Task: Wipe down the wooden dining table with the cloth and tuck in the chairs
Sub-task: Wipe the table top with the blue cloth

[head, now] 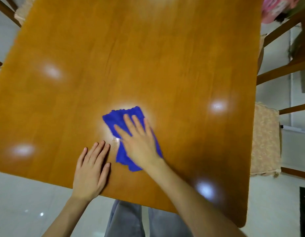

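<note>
A blue cloth (120,118) lies on the wooden dining table (131,57), near its front edge. My right hand (139,140) presses flat on the cloth with straight, spread fingers and covers its middle. My left hand (91,170) rests flat on the bare wood just left of the cloth, by the table's near edge. A small wet patch shines on the wood between the two hands. A chair with a beige patterned cushion (265,139) stands at the table's right side.
A second chair (285,69) stands further back on the right, with pink fabric (275,7) beyond it. Another cushioned chair (20,14) is at the far left corner. Glossy white floor tiles (28,202) lie below the near edge. Ceiling lights glare on the tabletop.
</note>
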